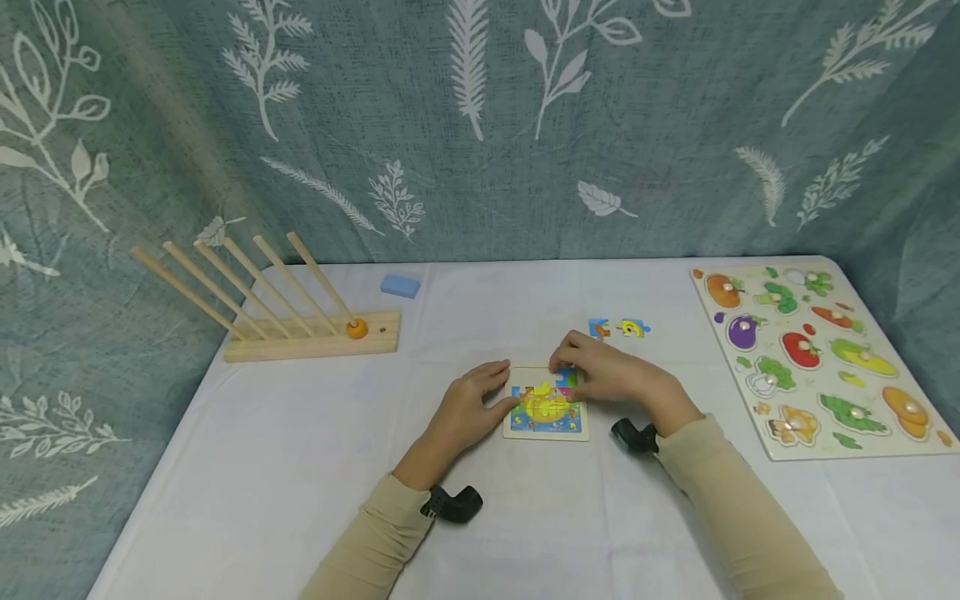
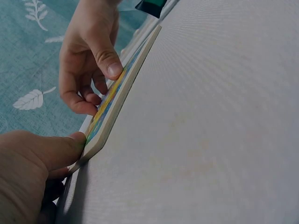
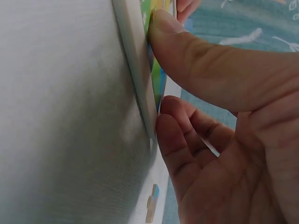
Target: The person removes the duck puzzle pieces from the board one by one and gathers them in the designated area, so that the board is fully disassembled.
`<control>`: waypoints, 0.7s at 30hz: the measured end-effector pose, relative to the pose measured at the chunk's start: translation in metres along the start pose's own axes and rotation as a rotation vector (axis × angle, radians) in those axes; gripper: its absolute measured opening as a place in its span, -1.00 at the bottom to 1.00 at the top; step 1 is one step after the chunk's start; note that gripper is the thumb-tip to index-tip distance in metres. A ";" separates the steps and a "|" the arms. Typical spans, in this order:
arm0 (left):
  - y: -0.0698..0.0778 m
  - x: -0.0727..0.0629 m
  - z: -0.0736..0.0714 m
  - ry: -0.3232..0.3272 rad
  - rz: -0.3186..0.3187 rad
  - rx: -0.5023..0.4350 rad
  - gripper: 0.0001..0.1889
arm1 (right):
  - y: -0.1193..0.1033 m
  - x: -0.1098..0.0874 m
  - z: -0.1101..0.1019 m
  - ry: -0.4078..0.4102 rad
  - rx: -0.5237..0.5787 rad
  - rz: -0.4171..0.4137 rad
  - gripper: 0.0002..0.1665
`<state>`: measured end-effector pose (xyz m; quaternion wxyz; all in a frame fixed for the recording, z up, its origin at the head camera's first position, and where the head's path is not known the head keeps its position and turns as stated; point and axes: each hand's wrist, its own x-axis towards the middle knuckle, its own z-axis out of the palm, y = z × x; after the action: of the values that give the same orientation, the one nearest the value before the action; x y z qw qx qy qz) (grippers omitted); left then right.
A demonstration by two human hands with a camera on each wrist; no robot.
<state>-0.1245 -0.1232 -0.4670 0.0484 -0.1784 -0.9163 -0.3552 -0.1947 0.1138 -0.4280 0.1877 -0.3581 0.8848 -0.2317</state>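
Note:
A small wooden jigsaw puzzle tray (image 1: 546,437) lies on the table, with a yellow duck picture (image 1: 546,406) in it. Bare wood shows at its upper left. My left hand (image 1: 467,410) holds the tray's left edge, thumb on top and fingers at the side, as the left wrist view (image 2: 44,156) also shows. Over the tray's upper right corner, my right hand (image 1: 611,369) pinches a puzzle piece (image 3: 158,86) with green and blue on it. Its thumb lies on the picture side and its fingertips are at the edge. Part of that piece is hidden by the hand.
Two loose puzzle pieces (image 1: 632,327) lie beyond the right hand. A vegetable peg board (image 1: 817,358) is at the right. Left stands a wooden base with slanting rods (image 1: 315,346) and an orange bead (image 1: 357,328); a blue block (image 1: 400,286) lies behind it.

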 end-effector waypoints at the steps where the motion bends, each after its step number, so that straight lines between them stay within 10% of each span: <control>1: 0.000 0.000 0.000 0.000 0.001 0.003 -0.47 | 0.000 0.000 -0.001 -0.006 -0.003 0.004 -0.63; 21: 0.000 -0.001 0.001 -0.004 -0.002 0.011 -0.47 | 0.009 -0.002 0.005 0.054 0.118 -0.034 -0.60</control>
<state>-0.1240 -0.1230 -0.4678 0.0474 -0.1776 -0.9186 -0.3499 -0.1960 0.1198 -0.4369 0.1803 -0.3551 0.8681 -0.2962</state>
